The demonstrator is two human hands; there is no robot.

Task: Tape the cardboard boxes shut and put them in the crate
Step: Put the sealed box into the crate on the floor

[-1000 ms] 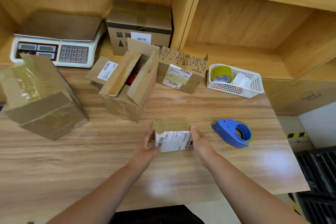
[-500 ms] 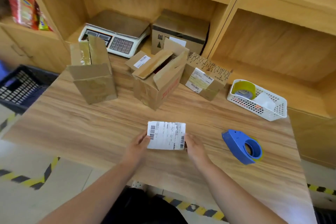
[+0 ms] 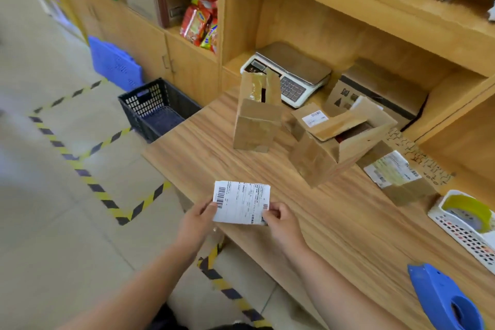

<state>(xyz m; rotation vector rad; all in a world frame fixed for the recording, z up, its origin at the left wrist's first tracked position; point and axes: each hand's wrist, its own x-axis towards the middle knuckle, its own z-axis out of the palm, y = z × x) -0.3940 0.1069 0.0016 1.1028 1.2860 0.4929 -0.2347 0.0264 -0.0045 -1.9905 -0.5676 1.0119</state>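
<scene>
The box [image 3: 241, 202] was held in the lower middle of the frame, over the near edge of the worktop [image 3: 334, 222], with its white label turned up to the camera. It was clamped from both sides. The left grip [image 3: 197, 218] was closed on its left edge, with the thumb laid on the label. The right grip [image 3: 281, 222] was curled round its lower right corner. The box thus lay between the two grips and was touched by both. Only the labelled face was shown, so it could not be told whether the flaps were taped.

The step in hand was judged to be the carry to the crate [image 3: 158, 110]. This stood on the floor in the left middle of the frame, just beyond the worktop's far left corner. It lay up and to the left of the box and well apart from it.

For this to be done well, the two-sided hold would best be kept firm and the box level as it was swung leftward past the worktop's edge. The box would best be lowered into the crate, not dropped, and set flat against a wall so that room was left for others. The seam ought to be checked first. If it was found untaped, the dispenser [image 3: 444, 300] at the lower right would be needed.
</scene>
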